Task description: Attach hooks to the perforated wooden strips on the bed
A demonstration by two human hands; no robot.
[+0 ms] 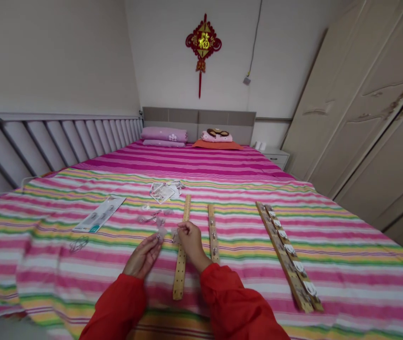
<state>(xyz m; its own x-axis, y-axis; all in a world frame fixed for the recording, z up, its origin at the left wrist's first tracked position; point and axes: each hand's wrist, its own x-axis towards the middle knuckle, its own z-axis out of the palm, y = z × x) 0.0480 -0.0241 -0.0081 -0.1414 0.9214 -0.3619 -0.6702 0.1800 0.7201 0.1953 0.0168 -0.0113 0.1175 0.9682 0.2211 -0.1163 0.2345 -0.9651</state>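
My left hand [142, 257] is closed in a pinch on a clear adhesive hook [160, 233], its fingertips pointing up. Just to the right, my right hand [192, 242] is closed above a wooden strip [179, 278] with rows of small holes. Between its thumb and fingers is another small clear piece [175, 235], which looks like an adhesive hook too; its details are blurred. Several loose clear hooks [151, 218] lie on the striped bedsheet beyond my left hand. A shorter wooden strip [211, 215] carrying several clear hooks lies right of my right hand.
Two long wooden strips [279, 250] with hooks and white round pieces [288, 249] lie at the right. At the left are a packaged card [100, 215] and a thin wire-like bundle [79, 243]. A pile of cards [166, 191] lies farther back. A bed rail [63, 141] runs along the left.
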